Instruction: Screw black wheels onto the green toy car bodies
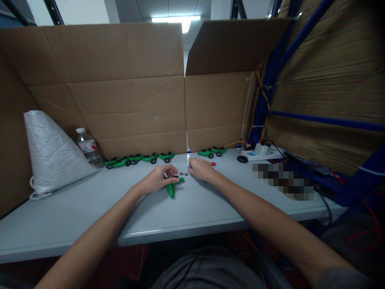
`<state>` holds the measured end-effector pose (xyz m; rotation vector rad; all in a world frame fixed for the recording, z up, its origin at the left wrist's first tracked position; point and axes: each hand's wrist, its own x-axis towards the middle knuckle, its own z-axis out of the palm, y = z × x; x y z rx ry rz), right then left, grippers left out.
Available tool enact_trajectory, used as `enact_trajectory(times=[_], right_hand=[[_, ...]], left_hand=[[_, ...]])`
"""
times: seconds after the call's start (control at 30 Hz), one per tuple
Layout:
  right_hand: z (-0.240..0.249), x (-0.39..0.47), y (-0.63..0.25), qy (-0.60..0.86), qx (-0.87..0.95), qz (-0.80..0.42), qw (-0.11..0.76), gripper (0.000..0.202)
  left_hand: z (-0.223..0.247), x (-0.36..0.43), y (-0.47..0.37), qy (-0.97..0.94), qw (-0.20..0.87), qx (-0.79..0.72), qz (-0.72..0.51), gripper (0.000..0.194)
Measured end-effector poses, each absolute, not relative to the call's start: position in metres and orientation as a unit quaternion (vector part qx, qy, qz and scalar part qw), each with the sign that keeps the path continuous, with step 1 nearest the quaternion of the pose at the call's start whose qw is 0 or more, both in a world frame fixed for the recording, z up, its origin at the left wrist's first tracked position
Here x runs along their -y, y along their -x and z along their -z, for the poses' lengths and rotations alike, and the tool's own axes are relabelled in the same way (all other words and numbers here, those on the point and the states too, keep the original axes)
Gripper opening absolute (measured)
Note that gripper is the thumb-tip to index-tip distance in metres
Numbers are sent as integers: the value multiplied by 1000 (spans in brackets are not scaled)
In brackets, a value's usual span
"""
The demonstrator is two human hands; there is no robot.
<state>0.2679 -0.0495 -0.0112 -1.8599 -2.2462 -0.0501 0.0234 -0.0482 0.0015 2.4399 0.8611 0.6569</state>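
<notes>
My left hand is closed on a green toy car, its thumb and fingers at the car's upper end. The car rests on or just above the white table, with its nose towards me. Two small black wheel-like rings lie between my hands. My right hand reaches down just right of the rings, with its fingers bent together; whatever they hold is hidden. Behind that hand a small red piece shows, too little of it to name.
Several green toy cars with black wheels line the back of the table; two more stand right of them. At left are a white bag and a water bottle. A power strip and blurred-out item sit at right.
</notes>
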Motion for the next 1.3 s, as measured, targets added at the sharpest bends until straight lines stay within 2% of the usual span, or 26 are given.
enact_trajectory(times=[0.33, 0.57, 0.77, 1.07, 1.17, 1.3], right_hand=[[9, 53, -265, 635, 765, 12, 109, 30], [5, 55, -263, 657, 741, 7, 140, 36], [-2, 56, -260, 658, 725, 31, 202, 34], [-7, 60, -259, 623, 717, 49, 308, 26], [-8, 60, -258, 628, 715, 46, 303, 29], [-5, 59, -259, 646, 724, 36, 240, 32]], left_hand=[[-4, 52, -25, -908, 159, -317, -225, 33], [-4, 53, -27, -886, 168, -328, -282, 33], [-2, 52, -31, -845, 205, -325, -372, 33], [-4, 54, -31, -852, 136, -338, -377, 35], [-6, 56, -32, -858, 126, -337, -367, 35], [-7, 57, -32, -869, 121, -332, -347, 31]])
